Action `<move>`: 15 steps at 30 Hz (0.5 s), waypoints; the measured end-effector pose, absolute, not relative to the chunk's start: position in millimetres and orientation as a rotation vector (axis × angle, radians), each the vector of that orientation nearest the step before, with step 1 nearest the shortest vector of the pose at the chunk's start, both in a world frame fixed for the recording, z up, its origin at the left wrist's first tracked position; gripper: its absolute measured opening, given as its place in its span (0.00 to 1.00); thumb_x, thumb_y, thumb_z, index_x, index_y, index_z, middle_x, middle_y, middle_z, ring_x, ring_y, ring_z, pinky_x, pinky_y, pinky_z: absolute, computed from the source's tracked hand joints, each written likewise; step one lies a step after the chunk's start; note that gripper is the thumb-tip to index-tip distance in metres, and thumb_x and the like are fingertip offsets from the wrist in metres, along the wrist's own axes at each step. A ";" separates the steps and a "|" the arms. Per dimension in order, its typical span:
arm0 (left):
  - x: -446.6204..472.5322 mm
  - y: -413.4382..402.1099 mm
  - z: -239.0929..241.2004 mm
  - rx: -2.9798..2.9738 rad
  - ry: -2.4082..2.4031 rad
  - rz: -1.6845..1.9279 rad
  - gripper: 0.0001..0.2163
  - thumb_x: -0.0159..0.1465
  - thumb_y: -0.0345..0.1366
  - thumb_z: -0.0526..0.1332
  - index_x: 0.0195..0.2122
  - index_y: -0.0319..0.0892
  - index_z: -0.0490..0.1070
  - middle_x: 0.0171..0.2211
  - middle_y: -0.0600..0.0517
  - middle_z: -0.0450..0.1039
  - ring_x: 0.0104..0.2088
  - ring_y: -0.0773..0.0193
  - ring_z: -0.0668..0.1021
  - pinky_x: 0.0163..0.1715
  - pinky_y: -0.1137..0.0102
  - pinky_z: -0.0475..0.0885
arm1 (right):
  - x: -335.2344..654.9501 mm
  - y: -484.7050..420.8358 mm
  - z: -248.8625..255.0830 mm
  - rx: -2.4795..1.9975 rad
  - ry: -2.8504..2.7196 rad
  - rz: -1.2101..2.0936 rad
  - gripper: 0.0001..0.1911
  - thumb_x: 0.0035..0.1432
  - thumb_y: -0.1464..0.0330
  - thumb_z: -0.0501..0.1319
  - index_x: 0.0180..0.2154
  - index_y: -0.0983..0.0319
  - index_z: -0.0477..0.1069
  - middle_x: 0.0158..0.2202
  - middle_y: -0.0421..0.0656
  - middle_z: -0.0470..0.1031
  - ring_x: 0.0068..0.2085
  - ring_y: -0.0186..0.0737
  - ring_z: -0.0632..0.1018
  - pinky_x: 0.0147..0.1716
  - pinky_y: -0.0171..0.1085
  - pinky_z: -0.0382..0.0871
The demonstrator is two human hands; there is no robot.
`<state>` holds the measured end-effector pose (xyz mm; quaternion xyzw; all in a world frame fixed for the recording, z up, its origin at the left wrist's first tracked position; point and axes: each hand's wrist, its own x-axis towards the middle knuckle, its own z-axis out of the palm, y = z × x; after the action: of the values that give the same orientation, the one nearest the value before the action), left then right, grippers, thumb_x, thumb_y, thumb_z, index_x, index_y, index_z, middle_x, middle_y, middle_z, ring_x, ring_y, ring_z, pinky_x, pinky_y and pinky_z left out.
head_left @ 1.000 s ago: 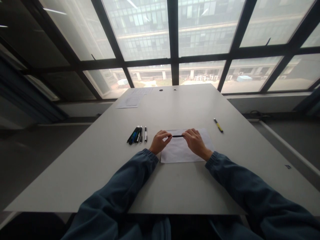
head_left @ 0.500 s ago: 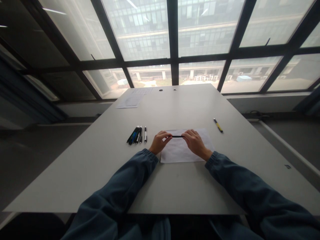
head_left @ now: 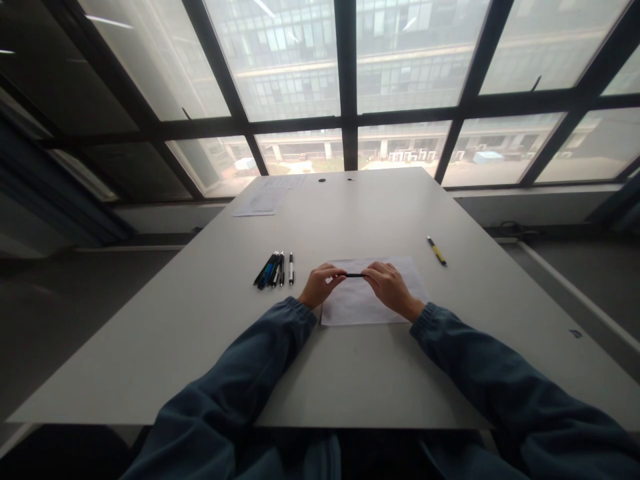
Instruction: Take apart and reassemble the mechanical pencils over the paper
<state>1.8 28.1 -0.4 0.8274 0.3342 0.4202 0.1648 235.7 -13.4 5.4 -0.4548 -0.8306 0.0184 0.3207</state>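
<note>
A dark pen (head_left: 355, 275) is held level between my two hands, above a white sheet of paper (head_left: 370, 308). My left hand (head_left: 320, 283) pinches its left end between thumb and fingers. The other end sits in the closed fingers of my right hand (head_left: 387, 285). Both ends of the pen are hidden by the fingertips. To the left of my left hand lies a white-and-black pen (head_left: 291, 269), beside a bunch of several dark pens (head_left: 270, 271). A yellow-and-black pen (head_left: 437, 251) rests apart, beyond my right hand.
The white table (head_left: 360, 380) reaches to the window wall (head_left: 349, 120). Printed sheets (head_left: 261, 201) lie at its far left. Near the far edge are a round dark hole (head_left: 322, 181) and a small dark object (head_left: 350, 179). A small dark tag (head_left: 575, 333) is at the right.
My two hands and the pen have shifted very slightly, the right hand a little to the left. A reddish spot by the left fingertips no longer shows. The other pens have not moved.
</note>
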 end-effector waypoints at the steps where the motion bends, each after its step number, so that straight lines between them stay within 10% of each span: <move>1: 1.7 28.4 -0.8 2.358 0.948 1.201 0.07 0.63 0.38 0.64 0.39 0.44 0.79 0.32 0.50 0.77 0.32 0.64 0.75 0.35 0.68 0.72 | 235.8 -13.2 4.9 -1.191 -2.182 0.049 0.11 0.69 0.67 0.54 0.45 0.58 0.74 0.40 0.45 0.75 0.42 0.41 0.74 0.46 0.39 0.61; 15: 2.5 25.6 1.5 2.327 0.939 1.229 0.08 0.60 0.35 0.68 0.41 0.42 0.78 0.31 0.51 0.77 0.30 0.67 0.76 0.31 0.72 0.73 | 235.9 -10.4 -2.4 -1.073 -2.122 0.076 0.07 0.64 0.70 0.60 0.45 0.60 0.71 0.40 0.46 0.75 0.41 0.43 0.75 0.42 0.40 0.66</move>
<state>2.5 25.6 1.5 0.8202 0.3311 0.4332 0.1729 235.9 -10.4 -2.4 -0.4186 -0.8279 0.0297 0.3721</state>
